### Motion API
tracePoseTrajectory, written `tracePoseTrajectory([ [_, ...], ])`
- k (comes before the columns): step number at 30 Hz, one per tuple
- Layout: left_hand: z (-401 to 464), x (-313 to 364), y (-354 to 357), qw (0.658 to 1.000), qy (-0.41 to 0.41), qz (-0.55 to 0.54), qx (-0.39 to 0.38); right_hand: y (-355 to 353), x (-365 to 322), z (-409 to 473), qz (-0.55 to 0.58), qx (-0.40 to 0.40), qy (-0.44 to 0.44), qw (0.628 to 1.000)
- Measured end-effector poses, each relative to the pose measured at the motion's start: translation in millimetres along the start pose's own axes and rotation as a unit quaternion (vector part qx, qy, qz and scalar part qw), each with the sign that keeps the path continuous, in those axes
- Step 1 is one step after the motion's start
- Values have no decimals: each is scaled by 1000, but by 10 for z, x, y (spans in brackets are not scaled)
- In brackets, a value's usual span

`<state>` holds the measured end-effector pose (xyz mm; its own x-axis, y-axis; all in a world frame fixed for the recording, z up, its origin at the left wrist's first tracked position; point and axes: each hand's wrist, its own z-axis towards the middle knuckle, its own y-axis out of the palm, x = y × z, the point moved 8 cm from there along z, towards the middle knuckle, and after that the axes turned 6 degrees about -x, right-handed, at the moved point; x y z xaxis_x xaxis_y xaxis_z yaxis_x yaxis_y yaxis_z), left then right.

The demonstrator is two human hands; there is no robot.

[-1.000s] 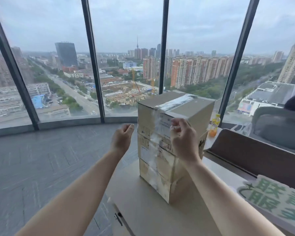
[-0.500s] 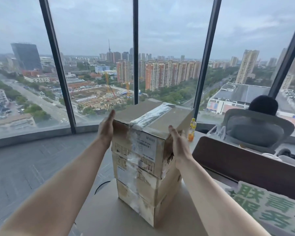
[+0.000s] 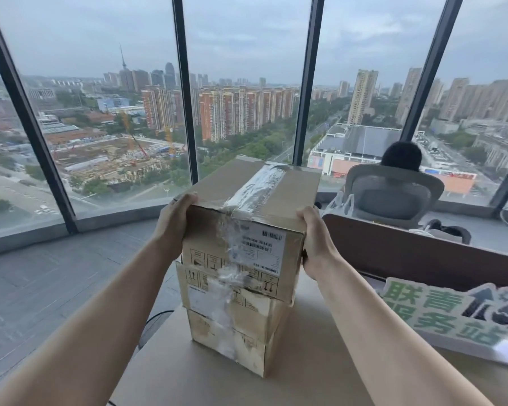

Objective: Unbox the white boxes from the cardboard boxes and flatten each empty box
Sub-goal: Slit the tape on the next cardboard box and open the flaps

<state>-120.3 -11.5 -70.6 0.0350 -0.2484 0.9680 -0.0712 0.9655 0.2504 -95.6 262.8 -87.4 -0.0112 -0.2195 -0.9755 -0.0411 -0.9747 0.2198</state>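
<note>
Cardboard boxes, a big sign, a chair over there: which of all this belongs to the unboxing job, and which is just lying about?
Part of the job:
- top cardboard box, taped shut, gripped by the left hand and right hand
- middle box
- bottom box

Just lying about:
- green-lettered sign on the table
- office chair
- brown partition
</note>
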Motion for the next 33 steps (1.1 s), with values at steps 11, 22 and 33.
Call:
tracePoseTrajectory([
  [11, -734, -345, 1488, 988, 30, 6, -153, -1528, -422, -1047, -26, 48, -16, 998],
  [22, -2085, -1924, 3283, 961, -60, -15, -269, -3866, 136, -2513, 4, 171, 25, 985],
  [33, -3132, -3212, 3341, 964, -180, 31, -193, -4717, 1349, -3184, 32, 105, 125, 986],
])
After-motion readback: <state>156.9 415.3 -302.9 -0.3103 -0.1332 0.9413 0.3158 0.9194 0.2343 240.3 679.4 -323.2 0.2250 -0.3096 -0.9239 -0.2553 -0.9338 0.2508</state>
